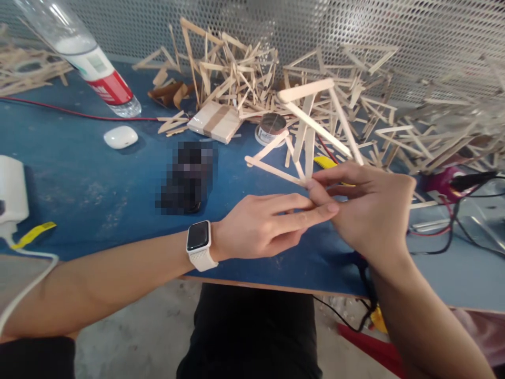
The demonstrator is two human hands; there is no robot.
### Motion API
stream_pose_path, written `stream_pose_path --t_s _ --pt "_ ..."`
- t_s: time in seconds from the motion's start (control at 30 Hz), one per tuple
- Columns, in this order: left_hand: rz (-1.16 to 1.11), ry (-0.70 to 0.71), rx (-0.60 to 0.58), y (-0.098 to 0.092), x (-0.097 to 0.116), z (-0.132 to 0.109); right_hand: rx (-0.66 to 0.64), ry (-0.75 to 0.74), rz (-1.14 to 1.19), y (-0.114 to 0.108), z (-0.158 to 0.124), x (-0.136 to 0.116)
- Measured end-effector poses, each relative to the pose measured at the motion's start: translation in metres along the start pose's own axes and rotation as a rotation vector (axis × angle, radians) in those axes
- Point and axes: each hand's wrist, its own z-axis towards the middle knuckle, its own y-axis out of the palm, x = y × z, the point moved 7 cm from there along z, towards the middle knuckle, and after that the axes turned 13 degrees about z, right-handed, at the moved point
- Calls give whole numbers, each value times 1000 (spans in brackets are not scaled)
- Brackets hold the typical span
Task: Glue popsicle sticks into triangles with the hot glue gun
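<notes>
My right hand pinches a joined frame of wooden craft sticks at its lower end, between thumb and fingers. Triangles of sticks fan up and to the left from that grip. My left hand, with a white-banded smartwatch on its wrist, reaches across with fingers stretched out. Its fingertips touch my right hand just below the held joint; its thumb is hidden. Beyond the frame stands a small round tin with a dark top. A paper-banded bundle of craft sticks lies left of the tin.
Loose and joined sticks are heaped against a perforated metal panel. A water bottle, white earbud case, pixelated dark object and white charger occupy the left. Cables and a purple object lie right.
</notes>
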Motion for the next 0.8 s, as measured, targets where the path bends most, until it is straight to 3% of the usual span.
stream_pose_path --t_s 0.27,0.37,0.5,0.6,0.7,0.8 --pt "-48 30 -38 -1 3 1 41 -18 -45 -4 2 -5" --pt "-265 -134 -24 2 -5 2 43 -39 -80 -4 0 -6" --pt "-665 -578 -60 21 -30 -4 54 -119 -100 -3 -2 -8" --pt "-911 -803 -74 34 -42 -10 42 -191 -156 -1 -2 -11" --pt "-1018 -872 14 35 -50 -11 46 -265 -205 -1 -3 -14" --pt "-1060 -851 117 30 -54 -9 46 -334 -257 1 -6 -18"
